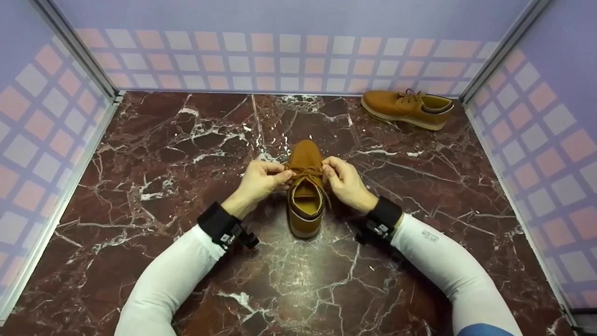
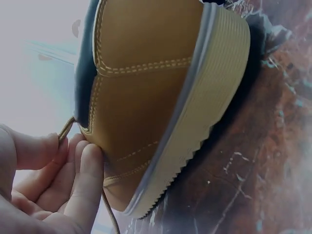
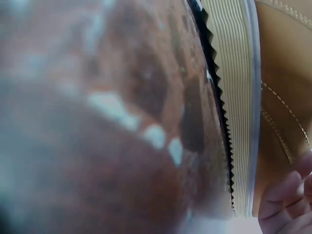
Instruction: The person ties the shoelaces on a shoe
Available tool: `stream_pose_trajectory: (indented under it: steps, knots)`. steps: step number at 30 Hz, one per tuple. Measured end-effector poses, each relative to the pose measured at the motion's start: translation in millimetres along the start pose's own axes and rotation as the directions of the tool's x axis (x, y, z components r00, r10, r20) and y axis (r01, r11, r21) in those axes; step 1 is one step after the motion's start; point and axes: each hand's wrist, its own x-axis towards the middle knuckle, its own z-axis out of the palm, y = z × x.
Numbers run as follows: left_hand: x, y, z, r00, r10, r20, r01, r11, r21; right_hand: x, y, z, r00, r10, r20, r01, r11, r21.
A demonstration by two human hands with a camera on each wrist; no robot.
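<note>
Glare pools on the dark-red, white-veined marble surface (image 1: 298, 275) below and between a bare left hand (image 2: 53, 185) and bare right hand (image 3: 287, 202); wrist views show pale washout above the left, blur left of the right.

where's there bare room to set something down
Marbled surface is bare from the left hand to the left wall, and between the right hand, right wall and far shoe. Crowded: the middle, both hands at the near shoe.

The central shoe (image 2: 146, 97) is coloured tan; the maroon surface (image 1: 289, 280) is veined white; the lilac wall (image 1: 289, 18) is checked pink and white.
</note>
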Motion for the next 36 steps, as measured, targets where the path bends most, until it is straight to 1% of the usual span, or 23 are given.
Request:
stream_pose_trajectory:
  steps: [2, 4, 7, 10, 13, 15, 16, 17, 19, 23, 25, 27, 30, 32, 34, 36]
  knots:
    - [-2.5, 1.3, 0.7, 1.0, -0.025, -0.006, 0.025, 0.999, -0.03, -1.8, 0, -2, 0.999, 0.039, 0.019, -0.039, 0.999, 0.02]
    - [-3.4, 1.8, 0.5, 0.999, -0.044, -0.008, 0.044, 0.997, -0.063, -3.2, 0, -4, 0.995, 0.092, 0.042, -0.095, 0.993, 0.066]
    - [-3.9, 1.9, -0.2, 0.997, -0.078, -0.007, 0.077, 0.988, -0.133, -3.8, -2, -8, 0.978, 0.193, 0.082, -0.204, 0.967, 0.154]
    - [-4.2, 2.5, -0.7, 0.993, -0.119, -0.009, 0.114, 0.971, -0.212, -2.7, -6, -10, 0.951, 0.286, 0.119, -0.308, 0.916, 0.256]
    - [-3.5, 3.3, 0.1, 0.986, -0.169, -0.005, 0.161, 0.944, -0.289, -2.7, -11, -12, 0.917, 0.371, 0.143, -0.398, 0.845, 0.357]
    - [-2.5, 3.2, 0.5, 0.978, -0.207, 0.002, 0.196, 0.923, -0.331, -3.5, -14, -12, 0.896, 0.417, 0.152, -0.441, 0.798, 0.411]
    - [-2.0, 3.0, 0.5, 0.975, -0.223, 0.006, 0.211, 0.914, -0.348, -3.9, -15, -12, 0.888, 0.433, 0.152, -0.454, 0.78, 0.43]
    - [-1.6, 2.7, 0.4, 0.971, -0.24, 0.008, 0.227, 0.904, -0.362, -4.1, -16, -11, 0.882, 0.445, 0.152, -0.463, 0.767, 0.444]
    - [-1.1, 2.0, -0.1, 0.963, -0.268, 0.011, 0.251, 0.888, -0.386, -4.3, -17, -11, 0.875, 0.461, 0.148, -0.474, 0.751, 0.459]
    - [-0.9, 0.8, -0.8, 0.952, -0.305, -0.014, 0.273, 0.871, -0.408, -4.8, -16, -12, 0.857, 0.497, 0.139, -0.494, 0.713, 0.498]
    - [-0.7, 0.8, 1.3, 0.95, -0.311, -0.026, 0.274, 0.872, -0.406, -5.3, -13, -14, 0.846, 0.516, 0.134, -0.504, 0.692, 0.517]
    - [-0.5, 1.2, 5.2, 0.952, -0.304, -0.024, 0.27, 0.878, -0.396, -5.6, -10, -17, 0.841, 0.528, 0.119, -0.501, 0.679, 0.536]
    - [-0.2, 2.2, 12.5, 0.96, -0.281, -0.009, 0.259, 0.894, -0.365, -5.7, -8, -20, 0.842, 0.53, 0.099, -0.491, 0.678, 0.547]
    - [-1.1, 2.3, 15.5, 0.964, -0.267, -0.013, 0.246, 0.904, -0.35, -6.1, -8, -21, 0.844, 0.527, 0.094, -0.486, 0.679, 0.55]
    - [-3.1, 2.1, 16.5, 0.966, -0.257, -0.035, 0.232, 0.915, -0.331, -6.7, -10, -20, 0.843, 0.528, 0.101, -0.489, 0.675, 0.553]
    - [-6.8, 2.5, 16.7, 0.966, -0.249, -0.072, 0.217, 0.929, -0.3, -8.2, -14, -19, 0.844, 0.523, 0.12, -0.494, 0.669, 0.556]
